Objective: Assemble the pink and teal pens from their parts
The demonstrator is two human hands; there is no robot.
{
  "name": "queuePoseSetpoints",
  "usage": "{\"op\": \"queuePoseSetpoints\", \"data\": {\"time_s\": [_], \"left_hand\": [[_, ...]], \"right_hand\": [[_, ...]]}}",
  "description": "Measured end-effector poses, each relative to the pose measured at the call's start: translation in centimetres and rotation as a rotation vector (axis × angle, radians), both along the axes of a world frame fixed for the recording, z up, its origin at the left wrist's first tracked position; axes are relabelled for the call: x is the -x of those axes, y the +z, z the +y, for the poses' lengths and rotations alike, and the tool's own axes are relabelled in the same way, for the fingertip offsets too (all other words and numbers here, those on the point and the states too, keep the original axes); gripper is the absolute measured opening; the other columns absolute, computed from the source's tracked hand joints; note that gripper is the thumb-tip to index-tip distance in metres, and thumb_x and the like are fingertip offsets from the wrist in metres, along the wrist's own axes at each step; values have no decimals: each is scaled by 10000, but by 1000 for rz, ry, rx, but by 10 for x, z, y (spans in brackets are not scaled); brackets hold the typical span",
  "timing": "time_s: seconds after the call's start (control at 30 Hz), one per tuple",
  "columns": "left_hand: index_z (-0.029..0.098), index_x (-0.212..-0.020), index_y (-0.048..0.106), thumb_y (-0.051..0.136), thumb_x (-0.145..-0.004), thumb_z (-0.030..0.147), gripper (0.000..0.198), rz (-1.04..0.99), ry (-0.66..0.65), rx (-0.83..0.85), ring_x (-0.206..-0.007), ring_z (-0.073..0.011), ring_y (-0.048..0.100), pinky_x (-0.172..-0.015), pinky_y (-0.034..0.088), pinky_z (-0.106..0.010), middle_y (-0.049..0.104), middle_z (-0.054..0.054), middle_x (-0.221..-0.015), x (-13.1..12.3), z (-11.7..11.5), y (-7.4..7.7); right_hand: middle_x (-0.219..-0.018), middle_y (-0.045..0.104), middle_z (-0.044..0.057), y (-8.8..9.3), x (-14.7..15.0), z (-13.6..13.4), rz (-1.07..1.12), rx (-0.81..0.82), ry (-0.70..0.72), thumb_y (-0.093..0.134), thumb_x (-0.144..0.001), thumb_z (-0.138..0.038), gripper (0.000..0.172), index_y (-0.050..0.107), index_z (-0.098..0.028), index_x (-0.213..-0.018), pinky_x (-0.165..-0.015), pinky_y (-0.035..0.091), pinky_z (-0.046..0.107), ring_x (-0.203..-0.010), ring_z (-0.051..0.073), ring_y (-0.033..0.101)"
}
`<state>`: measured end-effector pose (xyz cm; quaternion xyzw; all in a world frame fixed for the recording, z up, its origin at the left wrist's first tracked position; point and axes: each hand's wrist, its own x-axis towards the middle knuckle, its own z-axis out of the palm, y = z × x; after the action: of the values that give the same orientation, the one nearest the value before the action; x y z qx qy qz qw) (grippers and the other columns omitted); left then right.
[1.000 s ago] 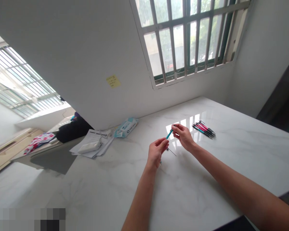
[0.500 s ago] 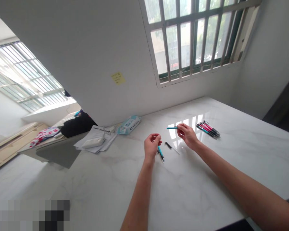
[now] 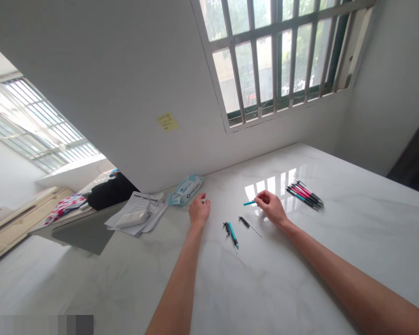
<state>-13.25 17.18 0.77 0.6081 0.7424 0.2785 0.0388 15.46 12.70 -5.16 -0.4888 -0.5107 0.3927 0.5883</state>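
My right hand [image 3: 269, 207] pinches a short teal pen barrel [image 3: 249, 203] just above the table, its free end pointing left. My left hand [image 3: 199, 210] hovers beside the pack of wipes [image 3: 186, 190], fingers loosely bent and apart, with nothing visible in them. Between the hands lie a black pen part [image 3: 244, 221] and a thin white refill [image 3: 255, 229], end to end. Closer to me are a teal pen body [image 3: 232, 232] with a black grip and a small black clip part [image 3: 226, 228] alongside it.
Several pens [image 3: 304, 195], teal, red and black, lie in a row right of my right hand. Papers [image 3: 146, 223] with a white device [image 3: 132, 218] on top sit at the left. The marble-patterned table [image 3: 282, 288] meets a wall with a barred window [image 3: 272, 70].
My left hand has moved left, away from the pen parts, towards the wipes, and its fingers have loosened. My right hand keeps hold of the teal barrel. The view has tilted slightly.
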Motion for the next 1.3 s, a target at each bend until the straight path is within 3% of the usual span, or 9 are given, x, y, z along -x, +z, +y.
{"op": "queuePoseSetpoints", "data": {"time_s": [0.1,0.33,0.47,0.6,0.83,1.0,1.07,1.2,1.3], "left_hand": [[199,-1393,648,545,-940,220,465,183,-75,45,-1216,-266,682,-1103,470,-378,680,-115,-1421,4,47,1],[166,-1361,667,576,-943,308,451,265,-125,74,-1305,-314,620,-1122,443,-410,685,-165,-1388,-4,132,-2],[133,-1267,714,589,-928,281,391,289,-136,95,-1250,-345,637,-1055,470,-434,721,-199,-1292,-8,158,-4],[144,-1048,770,567,-912,210,253,314,-139,125,-1147,-328,675,-999,480,-411,770,-180,-1147,-8,162,-5],[170,-960,765,566,-876,171,216,328,-170,183,-1094,-302,698,-973,489,-377,787,-157,-1075,-14,122,1],[201,-860,762,603,-855,246,166,282,-211,244,-975,-258,727,-873,510,-310,802,-99,-975,-4,54,20],[206,-876,759,596,-859,299,189,161,-217,244,-866,-235,725,-795,513,-293,797,-78,-909,-5,19,28],[210,-850,746,634,-827,396,218,-148,-289,129,-740,-212,690,-729,501,-291,781,-54,-838,-34,-46,36],[231,-804,752,660,-819,351,152,-183,-310,78,-716,-201,686,-724,483,-292,783,-45,-826,-70,-76,33]], "right_hand": [[-697,652,14,3,1,0,-18,1,-7,696,-808,-500,285,622,-224,-809,-596,440,295,-649,183,581],[-690,618,-5,10,0,5,12,30,-4,697,-810,-426,218,620,-222,-806,-588,408,286,-624,163,536],[-662,586,-25,15,2,4,-14,29,-14,683,-826,-400,184,604,-238,-787,-560,374,285,-583,149,474],[-710,623,-13,21,3,2,-43,11,-31,658,-841,-378,169,578,-245,-775,-579,401,294,-596,154,499],[-728,634,-4,21,2,0,-104,18,-68,632,-842,-377,168,552,-248,-770,-621,433,298,-631,169,545],[-748,646,-9,18,2,0,-119,27,-68,647,-826,-378,176,555,-240,-768,-681,464,296,-672,172,604],[-738,642,-14,18,1,-1,-144,22,-60,646,-822,-374,172,554,-240,-763,-691,458,295,-678,171,608],[-720,628,-21,17,1,-3,-204,6,-40,628,-830,-379,189,536,-239,-742,-682,434,285,-677,165,586],[-685,610,-23,17,1,-6,-344,0,9,605,-833,-340,186,515,-236,-708,-658,397,275,-644,155,545]]}}
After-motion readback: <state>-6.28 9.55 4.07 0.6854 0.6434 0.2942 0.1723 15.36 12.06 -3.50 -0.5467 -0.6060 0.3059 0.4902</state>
